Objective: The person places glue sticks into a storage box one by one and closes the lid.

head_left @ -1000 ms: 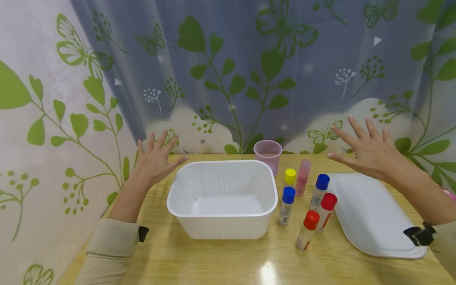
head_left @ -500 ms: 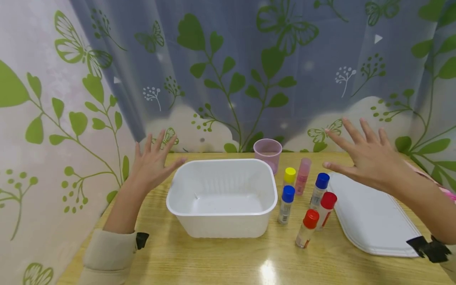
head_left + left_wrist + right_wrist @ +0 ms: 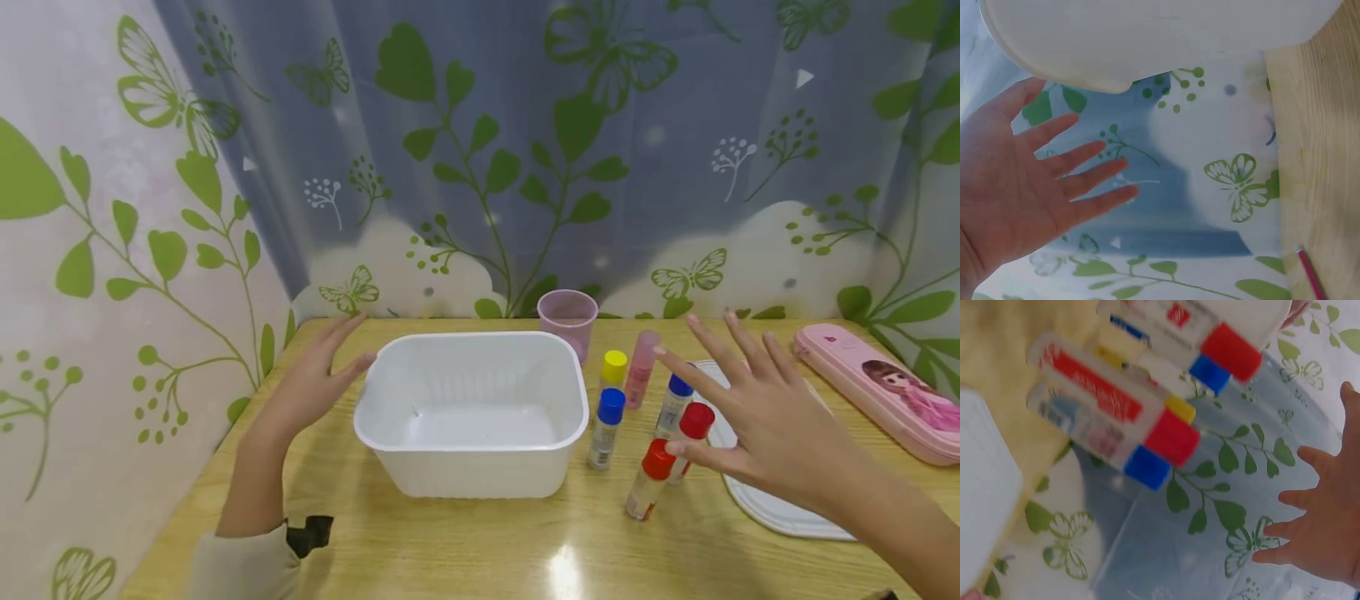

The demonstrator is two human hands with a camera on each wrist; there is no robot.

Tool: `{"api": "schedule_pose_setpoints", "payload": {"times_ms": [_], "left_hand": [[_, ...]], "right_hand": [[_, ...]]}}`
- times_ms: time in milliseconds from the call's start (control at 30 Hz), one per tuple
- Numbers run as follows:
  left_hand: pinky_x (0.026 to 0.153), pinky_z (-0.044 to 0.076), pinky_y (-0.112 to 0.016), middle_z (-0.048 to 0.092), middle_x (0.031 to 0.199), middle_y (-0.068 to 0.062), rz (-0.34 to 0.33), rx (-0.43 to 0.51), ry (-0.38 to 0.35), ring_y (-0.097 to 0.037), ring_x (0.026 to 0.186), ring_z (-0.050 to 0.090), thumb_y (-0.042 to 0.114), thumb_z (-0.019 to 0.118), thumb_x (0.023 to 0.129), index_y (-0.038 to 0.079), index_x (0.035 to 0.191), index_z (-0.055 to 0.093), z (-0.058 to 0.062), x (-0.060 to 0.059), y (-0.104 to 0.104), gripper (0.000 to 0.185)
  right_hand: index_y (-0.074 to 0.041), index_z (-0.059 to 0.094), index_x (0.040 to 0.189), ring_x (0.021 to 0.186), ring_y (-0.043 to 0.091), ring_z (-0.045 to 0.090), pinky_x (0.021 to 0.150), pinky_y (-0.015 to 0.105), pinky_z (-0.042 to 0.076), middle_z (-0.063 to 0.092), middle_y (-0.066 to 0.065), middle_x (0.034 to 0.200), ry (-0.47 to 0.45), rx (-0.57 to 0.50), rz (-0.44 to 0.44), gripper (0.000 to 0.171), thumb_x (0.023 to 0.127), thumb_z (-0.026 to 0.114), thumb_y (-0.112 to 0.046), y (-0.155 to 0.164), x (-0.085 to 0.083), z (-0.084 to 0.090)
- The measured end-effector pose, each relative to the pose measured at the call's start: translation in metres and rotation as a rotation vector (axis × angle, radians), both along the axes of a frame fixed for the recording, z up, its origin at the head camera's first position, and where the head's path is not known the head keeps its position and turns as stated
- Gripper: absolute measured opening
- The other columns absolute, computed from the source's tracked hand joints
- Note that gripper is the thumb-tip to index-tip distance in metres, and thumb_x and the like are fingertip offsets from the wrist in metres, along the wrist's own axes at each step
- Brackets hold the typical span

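Observation:
My left hand [image 3: 303, 392], fingers extended, is beside the left rim of a white plastic tub [image 3: 480, 473]. Its thumb lies close to the rim; touching or apart, I cannot tell. In the left wrist view the left palm [image 3: 1013, 181] faces the camera, fingers spread. My right hand [image 3: 772, 425] hovers with spread fingers over small clear bottles, holding nothing. Among them are two red-capped bottles [image 3: 643, 493], a blue-capped bottle [image 3: 604, 437] and another blue-capped one partly hidden behind the fingers. A yellow-capped bottle [image 3: 614, 367] and a pink tube [image 3: 641, 371] stand behind.
A translucent purple cup [image 3: 567, 321] stands behind the tub by the curtain [image 3: 480, 208]. Under the right hand lies a white lid [image 3: 780, 508], partly covered. A pink pencil case [image 3: 885, 392] is at the far right of the wooden table [image 3: 450, 550].
My right hand has moved down and left, from above the lid toward the bottles, uncovering the pencil case. The left hand has lowered slightly and turned beside the tub.

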State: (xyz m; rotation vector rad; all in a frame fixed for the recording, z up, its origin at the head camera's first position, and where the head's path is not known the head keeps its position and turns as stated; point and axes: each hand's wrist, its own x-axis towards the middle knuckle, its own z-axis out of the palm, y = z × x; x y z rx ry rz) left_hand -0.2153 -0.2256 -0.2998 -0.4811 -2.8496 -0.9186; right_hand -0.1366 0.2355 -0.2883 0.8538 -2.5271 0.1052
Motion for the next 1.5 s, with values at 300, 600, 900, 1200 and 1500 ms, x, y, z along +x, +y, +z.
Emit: {"api": "schedule_pose_setpoints", "payload": {"times_ms": [300,600,900,1200,1500], "left_hand": [[0.091,0.038,-0.052,0.021,0.147,-0.014,-0.084,0.377,-0.193,-0.038,0.124,0.036,0.034,0.049,0.096,0.011,0.146,0.021,-0.019,0.001,-0.014,0.062],[0.083,0.047,-0.044,0.025,0.144,-0.018,-0.155,0.476,-0.301,-0.040,0.123,0.035,0.029,0.049,0.097,0.008,0.145,0.023,-0.031,-0.002,-0.015,0.059],[0.081,0.047,-0.049,0.031,0.139,-0.024,-0.178,0.509,-0.341,-0.041,0.120,0.039,0.027,0.046,0.098,0.005,0.143,0.026,-0.034,-0.006,-0.013,0.055],[0.080,0.046,-0.049,0.036,0.136,-0.022,-0.181,0.513,-0.366,-0.038,0.119,0.041,0.028,0.044,0.099,0.009,0.142,0.030,-0.035,-0.005,-0.014,0.050],[0.080,0.047,-0.047,0.037,0.135,-0.023,-0.190,0.506,-0.363,-0.038,0.117,0.042,0.028,0.044,0.099,0.007,0.142,0.030,-0.034,-0.005,-0.015,0.051]], "right_hand": [[-0.019,0.041,0.139,0.129,0.037,0.027,0.092,0.059,0.032,0.026,0.007,0.147,-0.026,-0.196,0.050,0.079,0.074,0.069,-0.055,-0.023,0.025,-0.040],[-0.013,0.048,0.131,0.102,0.017,0.053,0.085,0.011,0.037,0.051,0.003,0.127,-0.140,-0.501,-0.024,0.068,0.071,0.080,-0.011,-0.032,0.034,-0.061],[-0.007,0.056,0.118,0.084,0.003,0.057,0.064,0.023,0.051,0.062,0.002,0.104,-0.262,-0.659,-0.042,0.044,0.077,0.071,0.002,-0.031,0.027,-0.069],[-0.009,0.061,0.107,0.080,0.004,0.058,0.061,0.020,0.050,0.064,-0.001,0.091,-0.216,-0.673,-0.026,0.042,0.072,0.072,0.011,-0.030,0.023,-0.075],[-0.007,0.063,0.106,0.072,0.004,0.060,0.058,0.015,0.048,0.066,0.001,0.087,-0.215,-0.682,-0.007,0.035,0.075,0.071,0.008,-0.034,0.022,-0.049]]}}
